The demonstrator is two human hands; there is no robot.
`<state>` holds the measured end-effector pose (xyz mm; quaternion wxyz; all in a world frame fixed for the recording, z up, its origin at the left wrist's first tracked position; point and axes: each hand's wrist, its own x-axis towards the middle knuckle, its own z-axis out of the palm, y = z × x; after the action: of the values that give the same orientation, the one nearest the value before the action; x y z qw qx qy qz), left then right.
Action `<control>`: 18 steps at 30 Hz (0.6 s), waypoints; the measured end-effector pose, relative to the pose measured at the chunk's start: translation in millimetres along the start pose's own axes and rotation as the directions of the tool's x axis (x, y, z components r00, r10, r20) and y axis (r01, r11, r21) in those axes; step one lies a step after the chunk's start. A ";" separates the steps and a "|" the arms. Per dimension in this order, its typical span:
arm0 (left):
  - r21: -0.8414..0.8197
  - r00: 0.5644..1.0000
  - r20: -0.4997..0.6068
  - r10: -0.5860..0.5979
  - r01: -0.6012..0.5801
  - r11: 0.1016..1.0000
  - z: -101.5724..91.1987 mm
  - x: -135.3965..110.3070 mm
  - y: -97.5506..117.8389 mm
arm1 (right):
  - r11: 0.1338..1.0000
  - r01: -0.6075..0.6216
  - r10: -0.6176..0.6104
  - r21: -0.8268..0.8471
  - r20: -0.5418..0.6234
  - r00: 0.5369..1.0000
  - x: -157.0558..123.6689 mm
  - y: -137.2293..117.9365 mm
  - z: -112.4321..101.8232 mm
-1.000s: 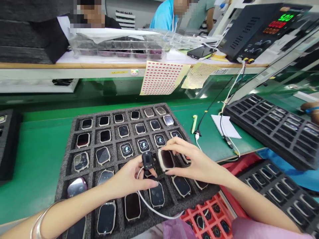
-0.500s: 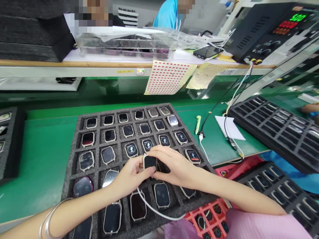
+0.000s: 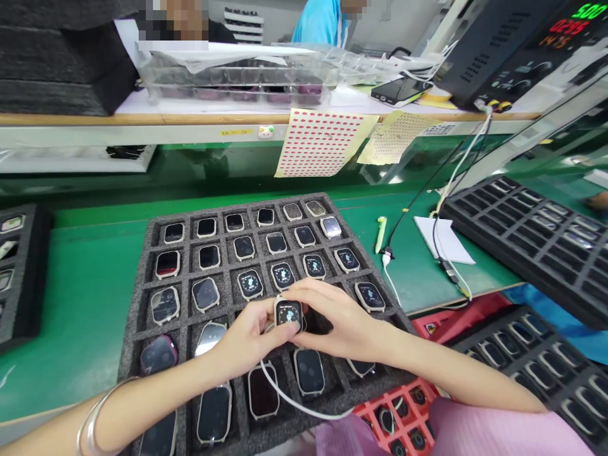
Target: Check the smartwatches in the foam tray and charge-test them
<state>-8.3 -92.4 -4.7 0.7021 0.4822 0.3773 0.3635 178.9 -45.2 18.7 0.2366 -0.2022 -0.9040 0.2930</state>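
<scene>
Between my two hands is a smartwatch (image 3: pixel 287 313) without a strap, its screen lit with a watch face. My left hand (image 3: pixel 259 329) grips it from the left, thumb across the lower part of the screen. On the right side, my right hand (image 3: pixel 327 310) holds the same watch with its fingers around the edge. A white cable (image 3: pixel 294 400) runs from under my left hand down to the right; where it ends at the watch is hidden. Beneath the hands lies a dark foam tray (image 3: pixel 183 332) of strapless watches, several with lit screens.
A power supply (image 3: pixel 498 54) with lit digits stands on the shelf at upper right. A red tray (image 3: pixel 396 415) of small round parts sits by my lap. More dark trays (image 3: pixel 532 234) lie to the right, and another tray (image 3: pixel 28 278) at left. A green pen (image 3: pixel 380 234) lies on the bench.
The held watch's screen has gone from dark to a lit watch face. The power supply's lower digits have changed from zeros. My hands have barely moved.
</scene>
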 end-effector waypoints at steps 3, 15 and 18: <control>-0.001 1.000 0.012 -0.007 0.007 1.000 0.4 0.1 0.0 | 1.000 -0.005 0.005 -0.009 -0.006 1.000 -1.4 -0.7 0.3; 0.103 1.000 0.020 0.015 -0.017 0.995 3.2 -0.1 -5.3 | 0.990 -0.041 0.044 -0.131 0.017 0.999 -7.1 -5.3 -0.6; 0.147 1.000 0.010 0.028 -0.030 0.989 5.9 -1.6 -8.9 | 0.992 -0.092 0.096 -0.085 0.046 0.994 -9.1 -10.1 -16.3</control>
<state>-2.5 -98.6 -11.4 0.6609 0.5395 0.3931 0.3430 192.9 -50.3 33.8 0.1911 -0.2470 -0.9105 0.2710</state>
